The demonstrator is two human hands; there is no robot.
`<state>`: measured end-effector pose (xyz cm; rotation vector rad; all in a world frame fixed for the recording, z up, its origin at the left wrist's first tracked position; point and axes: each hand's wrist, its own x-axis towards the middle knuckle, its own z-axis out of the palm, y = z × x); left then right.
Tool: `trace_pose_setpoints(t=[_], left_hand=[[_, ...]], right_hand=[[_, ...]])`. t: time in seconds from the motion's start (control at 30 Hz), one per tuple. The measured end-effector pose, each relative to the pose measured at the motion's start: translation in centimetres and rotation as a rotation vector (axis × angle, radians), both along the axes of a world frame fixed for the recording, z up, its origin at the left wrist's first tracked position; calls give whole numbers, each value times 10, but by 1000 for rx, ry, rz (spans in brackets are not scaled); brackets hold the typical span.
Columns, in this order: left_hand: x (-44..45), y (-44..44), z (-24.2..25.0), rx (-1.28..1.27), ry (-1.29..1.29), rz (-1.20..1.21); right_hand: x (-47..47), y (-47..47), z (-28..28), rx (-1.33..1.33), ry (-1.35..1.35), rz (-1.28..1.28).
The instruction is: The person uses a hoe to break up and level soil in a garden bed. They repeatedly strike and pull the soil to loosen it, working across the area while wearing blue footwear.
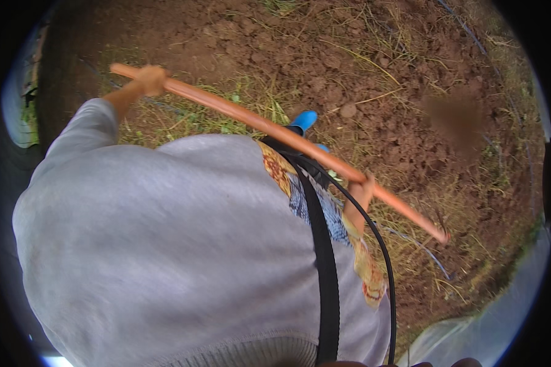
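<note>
A long orange-brown pole (pixel 252 120), like a wooden tool handle, slants across in front of my body. My left hand (pixel 152 80) is closed around it near its upper left end. Farther down, my right hand (pixel 362 187) grips it, partly hidden behind the pole. The lower right end (pixel 443 236) is blurred over soil and straw; whether a tool head is fixed there I cannot tell. Under the pole show the blue tips of my footwear (pixel 305 120). A black strap (pixel 323 275) and a black cable (pixel 385 261) run down my grey printed top (pixel 165 220).
Clumpy reddish-brown soil (pixel 340 78) spreads ahead, strewn with dry stalks and some green weeds (pixel 234 98). Thin blue lines (pixel 468 32) lie along the ground. Pale plastic sheeting (pixel 477 339) borders the lower right. Blurred fingertip-like shapes (pixel 466 362) touch the bottom edge.
</note>
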<state>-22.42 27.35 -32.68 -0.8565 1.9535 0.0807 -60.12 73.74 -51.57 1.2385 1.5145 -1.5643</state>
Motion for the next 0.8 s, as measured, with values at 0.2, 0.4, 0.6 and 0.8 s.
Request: trace_pose_setpoints(t=[0.2,0.4,0.6,0.8], left_hand=[[-135,80,-162,541,384,-89],[-350,209,-137,947,773,-294],[-442,305,-52,1093,851,-331],[-452,348,-108,1180,832,-328]], right_hand=[[-82,73,227,490,641,118],[-167,104,398,750,1250,-310],[-228,179,469,657,1393,-342],[-309,273,384,791,1172,-308]])
